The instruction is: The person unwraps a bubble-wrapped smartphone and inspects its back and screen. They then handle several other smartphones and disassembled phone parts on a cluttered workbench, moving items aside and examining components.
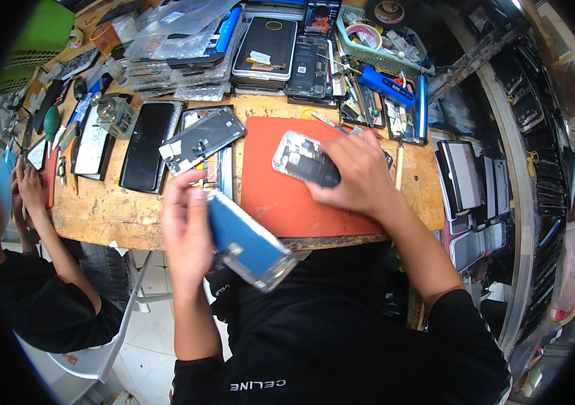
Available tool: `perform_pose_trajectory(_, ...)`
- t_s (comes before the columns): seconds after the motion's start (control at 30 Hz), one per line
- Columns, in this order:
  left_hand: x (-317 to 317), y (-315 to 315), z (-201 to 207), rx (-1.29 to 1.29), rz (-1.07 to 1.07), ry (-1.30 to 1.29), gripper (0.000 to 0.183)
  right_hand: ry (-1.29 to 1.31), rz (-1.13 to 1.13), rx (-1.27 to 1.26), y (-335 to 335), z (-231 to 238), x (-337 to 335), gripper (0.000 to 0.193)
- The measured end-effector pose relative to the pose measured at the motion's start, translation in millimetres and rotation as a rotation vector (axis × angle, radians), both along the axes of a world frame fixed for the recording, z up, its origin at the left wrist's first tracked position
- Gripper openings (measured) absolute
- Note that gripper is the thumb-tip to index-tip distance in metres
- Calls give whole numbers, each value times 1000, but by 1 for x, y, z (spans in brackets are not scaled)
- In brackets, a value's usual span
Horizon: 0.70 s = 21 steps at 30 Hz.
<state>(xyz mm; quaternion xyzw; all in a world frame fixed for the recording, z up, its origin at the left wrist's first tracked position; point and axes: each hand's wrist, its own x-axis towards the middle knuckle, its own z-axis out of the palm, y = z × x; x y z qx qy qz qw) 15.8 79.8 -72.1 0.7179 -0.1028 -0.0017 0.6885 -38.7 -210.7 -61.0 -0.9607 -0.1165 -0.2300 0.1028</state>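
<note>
My left hand is closed on a phone screen panel, thumb and fingers at its upper left end. The panel's blue back faces up, and it tilts out past the table's front edge. My right hand grips an opened phone body by its right end, with its inner parts showing. That body is over the orange mat; whether it touches the mat I cannot tell. Left of the mat lies a dark grey phone part on top of other parts.
Phones and bubble-wrapped parts are stacked at the back. A blue tool and a green basket are at the back right. Left stands a glass jar by a black phone. Another person's hands are at far left.
</note>
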Motion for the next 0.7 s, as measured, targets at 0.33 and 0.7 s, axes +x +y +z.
perform_pose_trajectory(0.33,4,-74,-8,278,-152,-81,15,-58,-125,124,-3,13,55,45)
perform_pose_trajectory(0.7,-10,-54,10,-640,-221,301,36,23,155,458,82,34,28,70)
